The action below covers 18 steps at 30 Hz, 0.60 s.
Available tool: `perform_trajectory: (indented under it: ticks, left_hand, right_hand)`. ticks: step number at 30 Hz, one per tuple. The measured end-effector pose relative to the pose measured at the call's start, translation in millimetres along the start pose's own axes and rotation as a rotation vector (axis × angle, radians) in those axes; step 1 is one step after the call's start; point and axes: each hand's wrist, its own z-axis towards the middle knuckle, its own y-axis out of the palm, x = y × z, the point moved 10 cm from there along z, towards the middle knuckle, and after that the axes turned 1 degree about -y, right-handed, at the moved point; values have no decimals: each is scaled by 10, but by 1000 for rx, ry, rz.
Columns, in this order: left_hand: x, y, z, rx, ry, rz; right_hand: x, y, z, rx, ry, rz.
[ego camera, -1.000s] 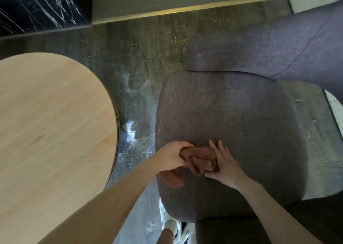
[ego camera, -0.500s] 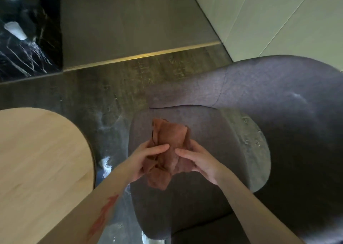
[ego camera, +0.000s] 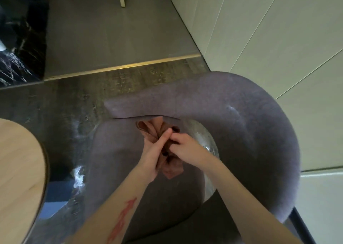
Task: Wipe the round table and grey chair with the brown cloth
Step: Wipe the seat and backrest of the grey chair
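We see the cloth (ego camera: 168, 166), brown and bunched, held between both hands above the seat of the chair (ego camera: 118, 151). One end fans out beyond the fingertips, near the seam where the seat meets the backrest; the other end hangs below the palms as a folded corner. We cannot tell whether any part of the cloth touches the seat.

The left hand (ego camera: 152, 156) lies along the left side of the cloth, fingers extended and held together, pressing flat against the fabric. The right hand (ego camera: 185, 149) meets it from the right, fingers curled and closed on the cloth. The fingertips of the two hands touch over the cloth. We note a red mark (ego camera: 121, 219) running along the left forearm.

The chair is grey and upholstered, with a curved backrest wrapping round the far and right sides of the seat. A gap between seat and backrest shows the floor (ego camera: 74, 99) beneath. A dark chair leg (ego camera: 301, 225) shows at the lower right.

The surface (ego camera: 18, 169), round and of light wood, sits at the left edge of the view, well apart from the hands. Pale wall panels (ego camera: 278, 39) stand behind the chair on the right.
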Motion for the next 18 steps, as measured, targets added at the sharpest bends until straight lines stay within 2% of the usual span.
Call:
perform_trajectory:
  ticks: [2, 3, 4, 7, 9, 11, 14, 18]
  left_hand:
    - [-72, 276, 57, 5, -29, -122]
    - [-115, 421, 74, 5, -32, -155]
    - [-160, 554, 101, 13, -21, -170]
    - [-220, 946, 188, 73, 65, -152]
    - [-209, 1084, 234, 162, 133, -79]
    - [-190, 1112, 262, 266, 201, 64]
    - [-200, 1024, 257, 379, 241, 216]
    - [-126, 922, 401, 494, 268, 300]
  right_hand:
    - [87, -373, -129, -75, 51, 219]
    - [136, -634, -164, -52, 50, 247]
    - [156, -978, -167, 37, 1, 122]
    - [144, -1904, -172, 357, -161, -599]
    - [140, -2188, -93, 388, -236, -883]
    - [237, -2267, 111, 287, -244, -1036]
    - [356, -2210, 385, 144, -267, -982]
    - [382, -2226, 496, 156, -298, -879]
